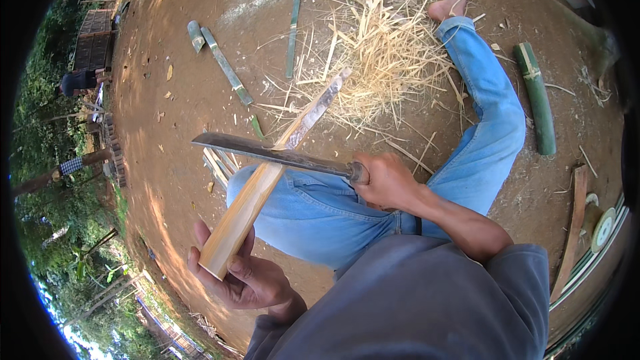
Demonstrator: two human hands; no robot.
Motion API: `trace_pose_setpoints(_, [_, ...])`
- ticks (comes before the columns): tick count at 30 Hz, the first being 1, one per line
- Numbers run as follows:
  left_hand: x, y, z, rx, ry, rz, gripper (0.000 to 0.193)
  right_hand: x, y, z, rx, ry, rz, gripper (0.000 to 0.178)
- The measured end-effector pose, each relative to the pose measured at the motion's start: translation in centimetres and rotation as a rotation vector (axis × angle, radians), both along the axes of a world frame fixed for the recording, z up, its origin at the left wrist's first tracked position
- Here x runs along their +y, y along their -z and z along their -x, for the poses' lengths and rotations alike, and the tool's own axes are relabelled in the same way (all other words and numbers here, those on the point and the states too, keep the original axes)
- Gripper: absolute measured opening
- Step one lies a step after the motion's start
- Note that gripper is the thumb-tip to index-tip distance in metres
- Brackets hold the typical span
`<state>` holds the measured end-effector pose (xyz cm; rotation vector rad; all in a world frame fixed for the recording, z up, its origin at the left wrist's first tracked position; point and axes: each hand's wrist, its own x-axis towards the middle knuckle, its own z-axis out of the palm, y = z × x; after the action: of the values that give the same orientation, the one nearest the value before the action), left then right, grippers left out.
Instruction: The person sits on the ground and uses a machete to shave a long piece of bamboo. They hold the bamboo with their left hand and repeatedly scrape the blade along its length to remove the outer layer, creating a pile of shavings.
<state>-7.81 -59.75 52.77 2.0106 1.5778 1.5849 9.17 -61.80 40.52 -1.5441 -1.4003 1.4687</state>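
**What the view hides**

The right hand point(385, 182) wraps fully around the handle of the long dark steel blade point(267, 151), so nothing of the handle shows beneath its fingers. The near end of the pale split bamboo slat point(248, 204) sinks into the left hand point(243, 279), its underside hidden behind the fingers point(245, 268). Beyond the fingertips, the slat's far tip blurs into the heap of straw-coloured bamboo shavings point(387, 60). The distant people at the left rim are too small to make out.

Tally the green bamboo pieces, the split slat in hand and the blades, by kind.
Green bamboo round pieces: 3
Pale split bamboo slat, held by the left hand: 1
Long blade, held by the right hand: 1
Total: 5
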Motion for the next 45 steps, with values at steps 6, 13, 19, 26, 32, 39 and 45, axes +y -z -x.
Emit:
trace_pose_setpoints(6, [0.1, 0.1, -0.3, -0.001, -0.049, 0.015, 0.055, -2.1, -0.7, 0.1, -0.076, -0.061, -0.329, 0.021])
trace_pose_setpoints(13, [0.4, 0.0, 1.4, -0.006, -0.046, 0.025, 0.055, -1.6, -0.1, 1.1, -0.017, 0.020, -0.216, 0.019])
trace_pose_setpoints(19, [0.2, -0.3, 0.5, -0.003, -0.061, 0.038, 0.056, 2.1, 5.8, -0.5, -0.065, 0.119, -0.086, 0.015])
trace_pose_setpoints(26, [0.0, -0.2, 0.6, -0.035, -0.067, 0.045, 0.057, 1.2, 5.5, -0.5, -0.120, 0.115, -0.072, 0.017])
trace_pose_setpoints(32, [0.9, -0.4, 2.0, 0.000, -0.074, 0.026, 0.054, 2.3, 6.3, -1.5, -0.039, 0.095, 0.021, 0.018])
trace_pose_setpoints(39, [2.7, -0.5, 1.7, 0.021, -0.113, 0.009, 0.057, 6.5, 12.2, -3.2, -0.227, 0.119, 0.128, 0.015])
trace_pose_setpoints(45, [4.7, -0.4, 2.8, 0.031, -0.147, -0.038, 0.057, 6.0, 9.6, -1.7, -0.114, -0.025, -0.056, 0.020])
